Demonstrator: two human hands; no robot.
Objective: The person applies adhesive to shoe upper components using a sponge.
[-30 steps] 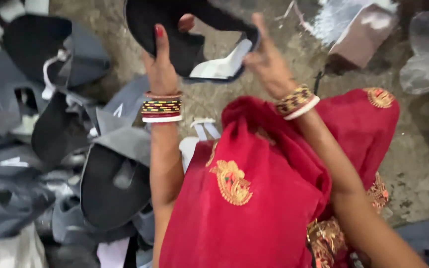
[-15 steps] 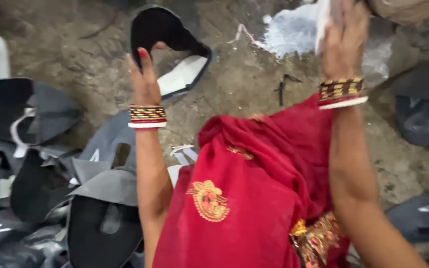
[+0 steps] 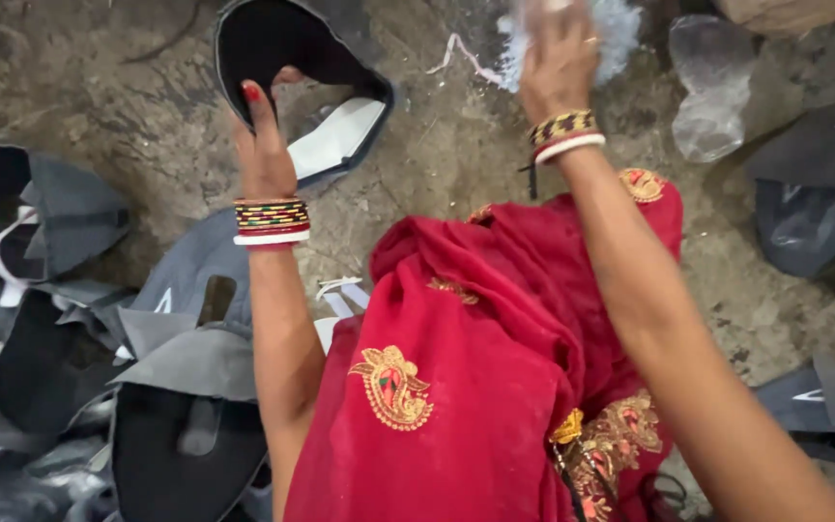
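While a heap of grey and black cut shoe uppers (image 3: 99,387) lies along the left edge of the bare dirt floor (image 3: 456,145), her left hand (image 3: 265,145) grips the black shoe upper with a white lining (image 3: 292,87) near the floor's far edge, thumb behind it and fingers pressed together. To the right, above the red embroidered cloth (image 3: 495,367) on her lap, the right hand (image 3: 558,58) closes its fingers on a blurred wad of white fluffy material (image 3: 620,29).

Shoe uppers (image 3: 147,387) left of cloth (image 3: 495,387)
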